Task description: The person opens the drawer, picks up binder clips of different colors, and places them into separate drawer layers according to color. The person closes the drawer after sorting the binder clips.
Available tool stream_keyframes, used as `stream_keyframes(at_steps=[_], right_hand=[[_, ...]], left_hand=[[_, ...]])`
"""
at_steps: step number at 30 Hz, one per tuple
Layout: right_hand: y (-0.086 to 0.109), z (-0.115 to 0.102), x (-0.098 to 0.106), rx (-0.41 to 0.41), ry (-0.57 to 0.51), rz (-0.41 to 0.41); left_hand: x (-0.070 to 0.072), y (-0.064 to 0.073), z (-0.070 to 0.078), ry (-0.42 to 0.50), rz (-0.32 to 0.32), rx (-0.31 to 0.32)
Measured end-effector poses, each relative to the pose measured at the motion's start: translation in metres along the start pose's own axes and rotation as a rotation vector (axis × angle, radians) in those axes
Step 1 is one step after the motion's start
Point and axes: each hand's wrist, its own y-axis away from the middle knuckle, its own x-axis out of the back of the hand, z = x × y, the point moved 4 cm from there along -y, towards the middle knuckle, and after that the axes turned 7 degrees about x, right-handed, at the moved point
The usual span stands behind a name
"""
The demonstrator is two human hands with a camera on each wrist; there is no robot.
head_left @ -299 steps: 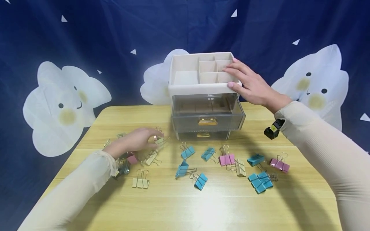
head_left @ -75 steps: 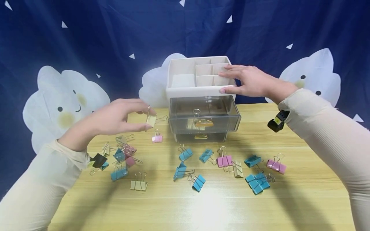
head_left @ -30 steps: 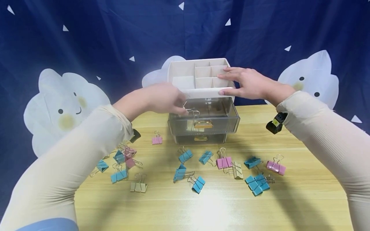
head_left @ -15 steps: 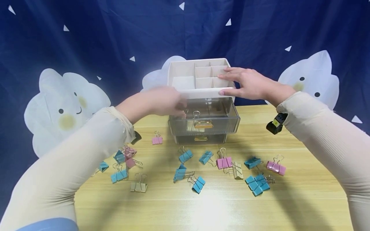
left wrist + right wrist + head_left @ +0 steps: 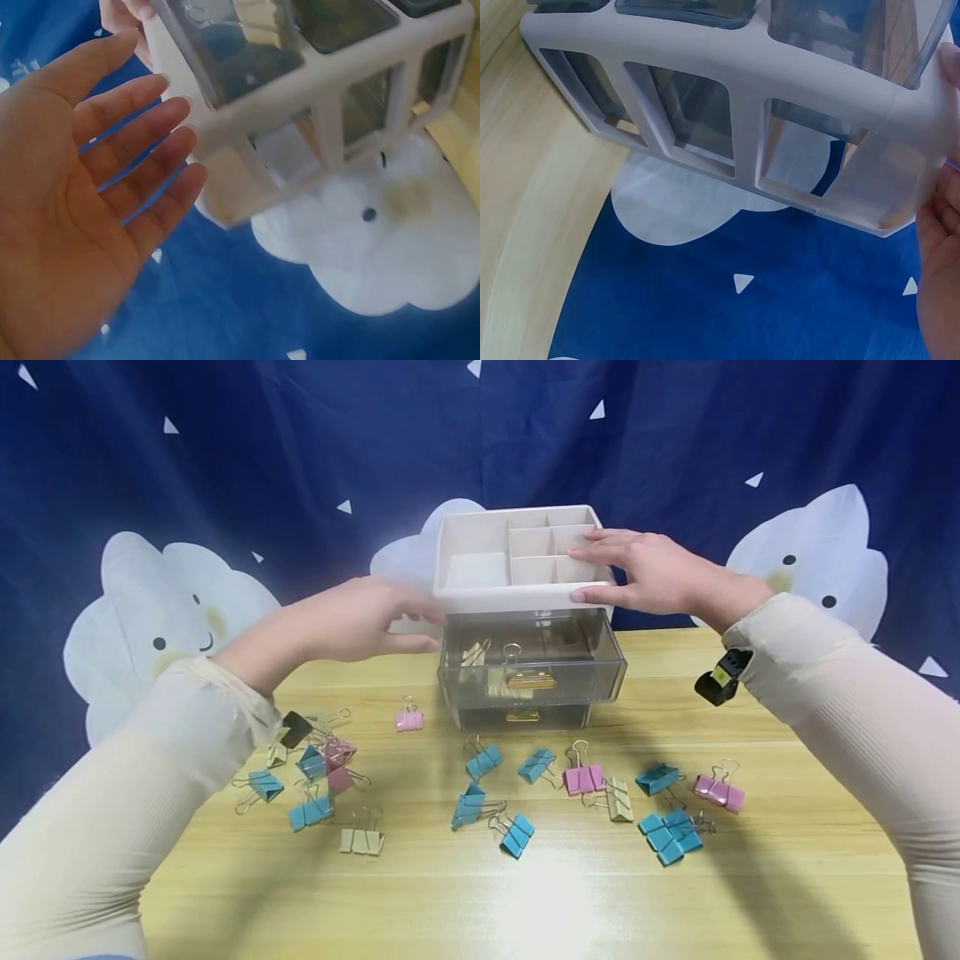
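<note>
"Hovering beside the smoky translucent plastic drawer (image 5: 588, 683), how was the left hand (image 5: 352, 620)?"
"Fingers apart. The right hand (image 5: 660, 574) rested, fingers extended, on the compartmented white plastic organizer (image 5: 510, 600)."
"What lay inside the drawer?"
"Pale-yellow metal binder clips (image 5: 474, 656); the tinted plastic made counting uncertain."

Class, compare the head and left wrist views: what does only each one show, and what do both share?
Head view only: blue clips and pink clips lying on the table, the gold handles, and the divided compartments atop the organizer.

Left wrist view only: the palm side of the left hand and the organizer's side wall with its window-like openings.

Both: the left hand, the organizer, a pale clip in the open drawer, and the cloud-patterned backdrop.
</note>
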Motion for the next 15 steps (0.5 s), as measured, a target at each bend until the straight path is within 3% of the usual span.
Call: stream_keyframes(at_steps=[8, 15], right_hand=[[0.003, 0.002, 0.001, -0.005, 0.002, 0.002], [0.005, 0.002, 0.001, -0.001, 0.0, 0.015]], left_hand=[[-0.01, 0.026, -0.03, 0.016, -0.002, 0.091], [-0.029, 0.046, -0.062, 0.043, -0.022, 0.2]])
